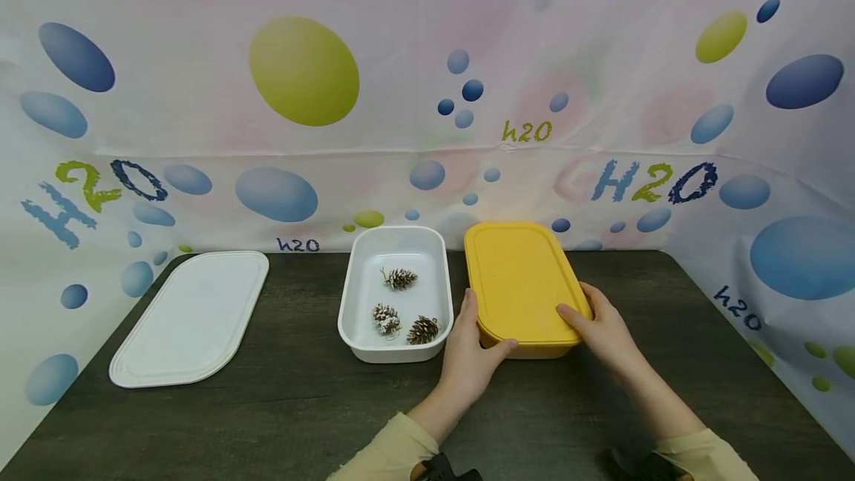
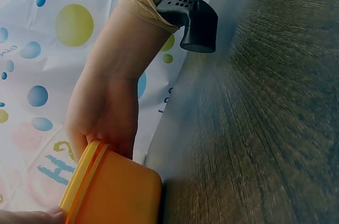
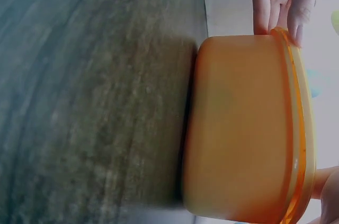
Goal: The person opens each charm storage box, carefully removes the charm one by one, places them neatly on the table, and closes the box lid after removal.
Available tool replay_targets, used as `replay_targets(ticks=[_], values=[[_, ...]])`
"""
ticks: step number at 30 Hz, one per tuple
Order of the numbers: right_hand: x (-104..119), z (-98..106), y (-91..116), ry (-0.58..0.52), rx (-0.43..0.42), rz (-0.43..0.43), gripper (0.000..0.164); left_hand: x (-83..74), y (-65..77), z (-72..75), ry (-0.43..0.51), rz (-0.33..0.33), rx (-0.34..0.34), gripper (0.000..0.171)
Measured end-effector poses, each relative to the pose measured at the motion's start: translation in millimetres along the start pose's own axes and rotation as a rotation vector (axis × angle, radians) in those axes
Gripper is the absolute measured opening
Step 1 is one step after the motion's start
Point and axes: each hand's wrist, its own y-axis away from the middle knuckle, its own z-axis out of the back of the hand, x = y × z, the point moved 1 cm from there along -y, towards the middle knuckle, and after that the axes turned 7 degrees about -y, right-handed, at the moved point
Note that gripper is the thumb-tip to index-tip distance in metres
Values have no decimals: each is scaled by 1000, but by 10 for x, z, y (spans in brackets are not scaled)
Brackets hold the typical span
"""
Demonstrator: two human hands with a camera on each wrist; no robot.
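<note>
Pinecones (image 1: 401, 279) lie in a tray (image 1: 394, 355) at centre frame; right of it, left grip (image 1: 465, 353) and right grip (image 1: 604, 331) clasp a box (image 1: 524, 280).

This looks like a small screened-off work corner rather than an open room: a dark wood-grained counter (image 1: 280, 421) stands against a creased white sheet (image 1: 401, 21) that hangs behind and turns along both sides, printed with blue and yellow-green ovals (image 1: 303, 71) and "H2O" lettering (image 1: 644, 184); whether a home, lab or office lies beyond, I cannot tell
</note>
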Motion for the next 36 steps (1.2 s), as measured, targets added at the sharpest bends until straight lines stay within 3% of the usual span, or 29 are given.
replay_targets(ticks=[9,18,23,28,33,36], values=[[100,14,13,-17,-32,32,82,-31,19,29,64,0,-17,92],[165,3,44,-122,-98,105,77,-41,30,78,184,-3,-8,93],[202,-31,72,-292,-107,189,73,-29,43,89,222,-5,-12,93],[249,-80,94,-527,-29,281,71,-29,44,107,299,5,-10,93],[287,-121,124,-708,46,318,71,-25,50,123,345,10,-12,93],[288,-152,151,-780,69,317,58,-26,51,131,358,13,-14,93]])
